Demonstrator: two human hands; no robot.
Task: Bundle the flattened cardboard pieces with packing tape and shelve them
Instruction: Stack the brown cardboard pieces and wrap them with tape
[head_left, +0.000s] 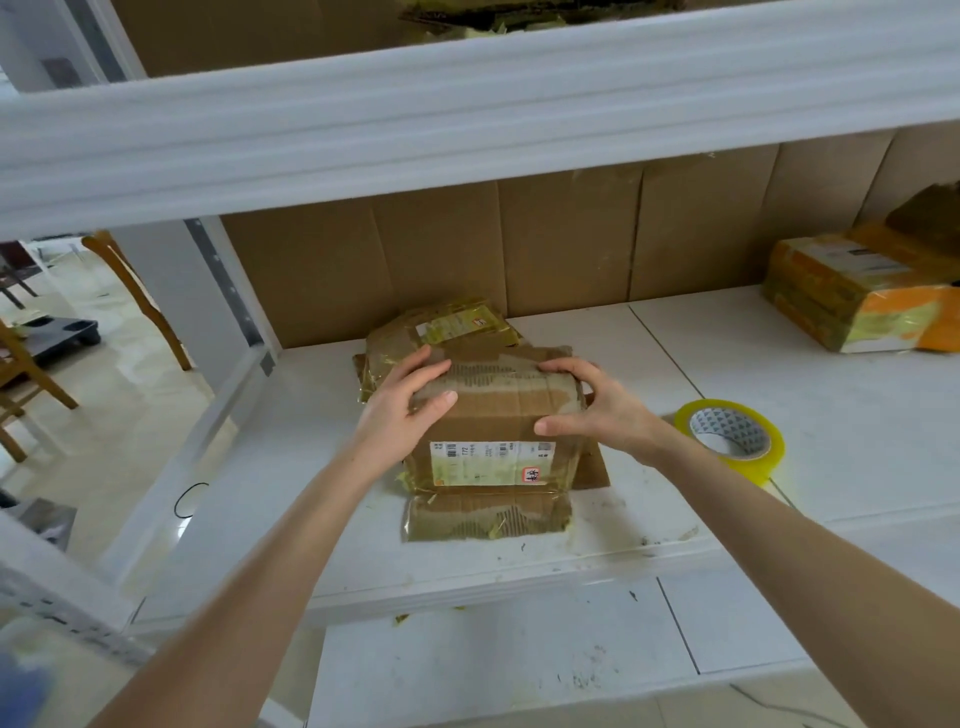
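Two bare forearms are reaching in from below toward the white shelf (810, 374). The stack of flattened cardboard pieces (498, 415) is lying on it. The left hand (410, 400) and the right hand (592, 405) are gripping its upper corners, fingers curled over the top. I think they are squaring the stack. Next, one hand should be letting go to take the tape roll (730, 439) just beside.
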